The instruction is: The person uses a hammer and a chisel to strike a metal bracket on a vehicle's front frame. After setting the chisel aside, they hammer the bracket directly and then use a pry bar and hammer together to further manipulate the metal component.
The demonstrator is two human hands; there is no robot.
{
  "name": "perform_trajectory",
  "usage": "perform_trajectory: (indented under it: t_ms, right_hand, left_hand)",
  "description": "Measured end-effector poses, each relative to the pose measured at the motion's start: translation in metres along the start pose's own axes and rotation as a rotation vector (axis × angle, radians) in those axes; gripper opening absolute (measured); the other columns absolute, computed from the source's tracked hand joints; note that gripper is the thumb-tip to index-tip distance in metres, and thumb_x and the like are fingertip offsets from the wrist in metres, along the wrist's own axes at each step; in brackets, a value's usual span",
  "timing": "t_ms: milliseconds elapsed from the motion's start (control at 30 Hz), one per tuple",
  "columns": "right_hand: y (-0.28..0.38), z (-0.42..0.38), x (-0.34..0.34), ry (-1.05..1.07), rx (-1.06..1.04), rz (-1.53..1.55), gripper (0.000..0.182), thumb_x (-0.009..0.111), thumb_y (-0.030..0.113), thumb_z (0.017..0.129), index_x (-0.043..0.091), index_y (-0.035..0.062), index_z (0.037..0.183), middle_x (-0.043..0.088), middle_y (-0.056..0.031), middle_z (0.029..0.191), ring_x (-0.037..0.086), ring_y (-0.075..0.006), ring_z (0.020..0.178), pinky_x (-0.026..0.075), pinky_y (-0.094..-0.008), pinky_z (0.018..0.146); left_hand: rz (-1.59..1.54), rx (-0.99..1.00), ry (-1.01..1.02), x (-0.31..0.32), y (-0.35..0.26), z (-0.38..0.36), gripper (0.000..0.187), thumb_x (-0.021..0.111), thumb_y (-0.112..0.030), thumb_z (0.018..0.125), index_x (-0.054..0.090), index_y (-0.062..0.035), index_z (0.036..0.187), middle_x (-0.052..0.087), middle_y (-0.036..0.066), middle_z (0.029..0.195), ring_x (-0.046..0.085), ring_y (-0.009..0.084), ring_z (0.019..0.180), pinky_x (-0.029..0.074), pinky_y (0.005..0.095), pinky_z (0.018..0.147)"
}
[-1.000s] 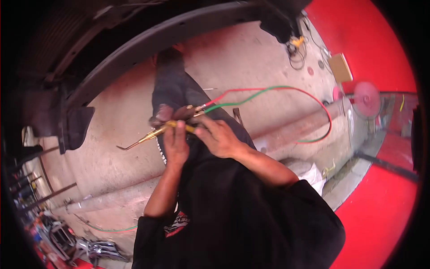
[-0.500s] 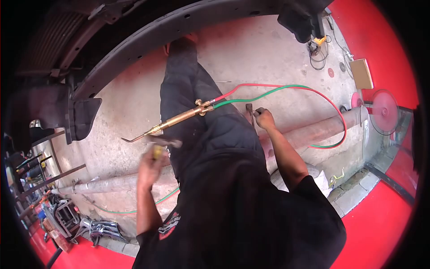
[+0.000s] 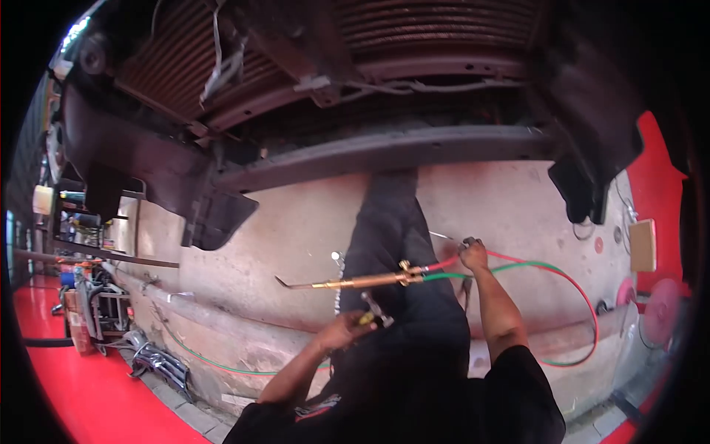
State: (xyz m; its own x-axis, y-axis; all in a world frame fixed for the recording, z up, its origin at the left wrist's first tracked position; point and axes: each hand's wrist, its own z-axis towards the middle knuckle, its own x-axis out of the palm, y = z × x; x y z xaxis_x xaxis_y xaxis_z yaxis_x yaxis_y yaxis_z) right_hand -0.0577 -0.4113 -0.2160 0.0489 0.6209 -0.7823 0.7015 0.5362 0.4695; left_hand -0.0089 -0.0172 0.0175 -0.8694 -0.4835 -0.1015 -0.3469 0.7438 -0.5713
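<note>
My left hand is closed round the yellow part of a metal tool that looks like a hammer, over my dark trousers. Above it, a brass torch with a thin bent tip lies across my legs, joined to a red hose and a green hose. My right hand has its fingers closed beside the red hose; what they hold is too small to make out. Below that hand is a dark tool, partly hidden. Left of its fingers lies a thin rod on the concrete floor.
A dark vehicle frame with ribbed panels spans the top. A long pipe runs along a ledge behind the hands. Metal parts and a rack stand at the left. A brown box and discs are at the right.
The view has tilted up, showing more of the vehicle. My right hand has moved forward, away from the dark tool, to the hoses. My left hand still holds the yellow-gripped tool.
</note>
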Motion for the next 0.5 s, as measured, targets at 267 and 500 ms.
perform_trajectory:
  t_ms: [267,500]
  right_hand:
    - [0.012,0.061,0.048,0.258,-0.007,0.025,0.045,0.064,0.041,0.092,0.067,0.0099,0.123,0.064,-0.0219,0.124,0.060,-0.0362,0.118,0.049,-0.0436,0.104]
    - [-0.013,0.060,0.086,0.429,0.000,-0.095,0.044,0.058,0.037,0.094,0.067,0.0092,0.126,0.063,-0.0154,0.135,0.061,-0.0337,0.122,0.049,-0.0399,0.103]
  left_hand:
    - [-0.083,-0.014,-0.015,0.006,0.024,0.002,0.034,0.069,-0.039,0.097,0.064,-0.0117,0.116,0.051,-0.003,0.066,0.047,0.0065,0.052,0.035,0.0247,0.046]
    - [-0.204,-0.009,0.068,0.002,0.016,0.008,0.032,0.069,-0.037,0.097,0.064,-0.0127,0.118,0.050,-0.005,0.065,0.044,0.0047,0.051,0.032,0.0230,0.043]
